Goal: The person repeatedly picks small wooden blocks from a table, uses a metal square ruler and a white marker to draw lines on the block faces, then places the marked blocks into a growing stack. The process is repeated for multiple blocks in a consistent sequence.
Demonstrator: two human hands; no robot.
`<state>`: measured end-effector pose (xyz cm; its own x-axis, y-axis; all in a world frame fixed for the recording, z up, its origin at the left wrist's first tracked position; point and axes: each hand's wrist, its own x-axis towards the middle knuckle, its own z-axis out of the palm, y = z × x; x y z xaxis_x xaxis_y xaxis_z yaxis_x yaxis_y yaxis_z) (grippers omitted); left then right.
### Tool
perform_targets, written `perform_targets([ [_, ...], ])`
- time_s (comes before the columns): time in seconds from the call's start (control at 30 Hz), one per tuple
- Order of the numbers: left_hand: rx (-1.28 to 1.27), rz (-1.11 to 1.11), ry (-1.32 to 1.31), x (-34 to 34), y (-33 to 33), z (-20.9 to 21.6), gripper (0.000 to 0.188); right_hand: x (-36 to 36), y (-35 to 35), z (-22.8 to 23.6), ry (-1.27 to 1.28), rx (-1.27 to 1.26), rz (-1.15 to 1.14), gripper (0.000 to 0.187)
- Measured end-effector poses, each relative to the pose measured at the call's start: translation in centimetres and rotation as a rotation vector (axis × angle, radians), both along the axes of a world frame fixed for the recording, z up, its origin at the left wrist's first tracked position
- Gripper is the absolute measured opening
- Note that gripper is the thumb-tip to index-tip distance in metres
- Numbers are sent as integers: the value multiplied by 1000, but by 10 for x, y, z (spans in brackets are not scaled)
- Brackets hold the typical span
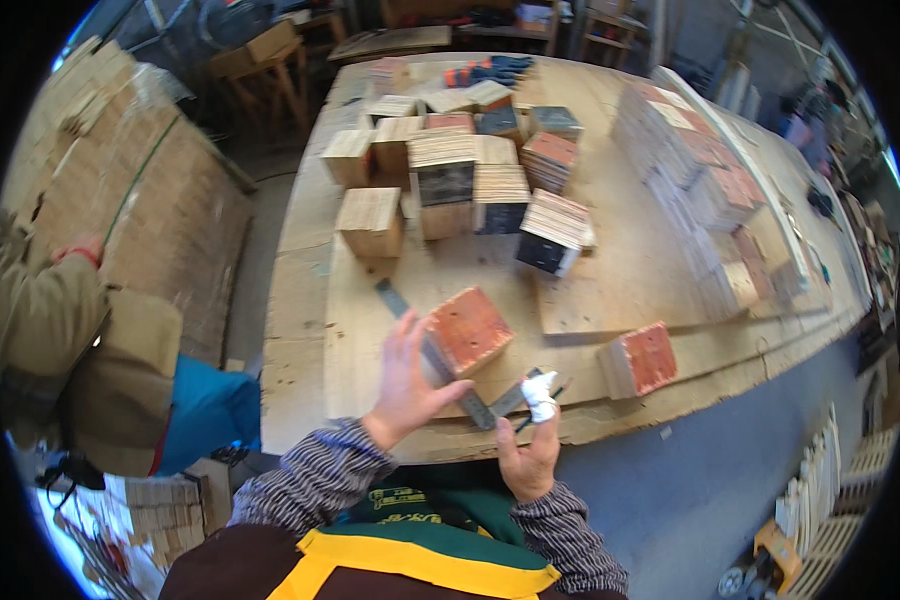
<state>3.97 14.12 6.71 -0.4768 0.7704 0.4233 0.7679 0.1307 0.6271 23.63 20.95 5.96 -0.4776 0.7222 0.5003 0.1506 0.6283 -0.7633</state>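
Note:
Fingers spread, my left hand (407, 385) rests against the near left side of a wooden block (470, 330) with a reddish top. Its thumb reaches along the block's near edge. A flat grey metal square (478, 410) lies at the foot of the block, one arm running past it at the far left (391, 296). My right hand (532, 462) is just right of the square, with a white wrapping (540, 396) at its fingertip. A thin dark stick like a pencil (525, 424) is pinched there. Another red-topped block (642, 360) stands to the right.
Several layered wood blocks (443, 160) cluster on the table's far half. Stacked blocks (725, 190) line the right side beside a long pale strip (740, 150). Dark gloves (490, 72) lie at the far edge. A co-worker's sleeve (55, 320) is beside a plank stack (185, 190) at left.

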Motion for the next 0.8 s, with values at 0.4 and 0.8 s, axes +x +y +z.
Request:
perform_targets([
  [0.4, 315, -149, -249, -16, -15, -1, 85, 28, -45, -5, -31, -71, -48, 53],
  [0.8, 138, -412, 111, 46, -56, 40, 85, 19, -50, 52, -273, 132, -123, 98],
])
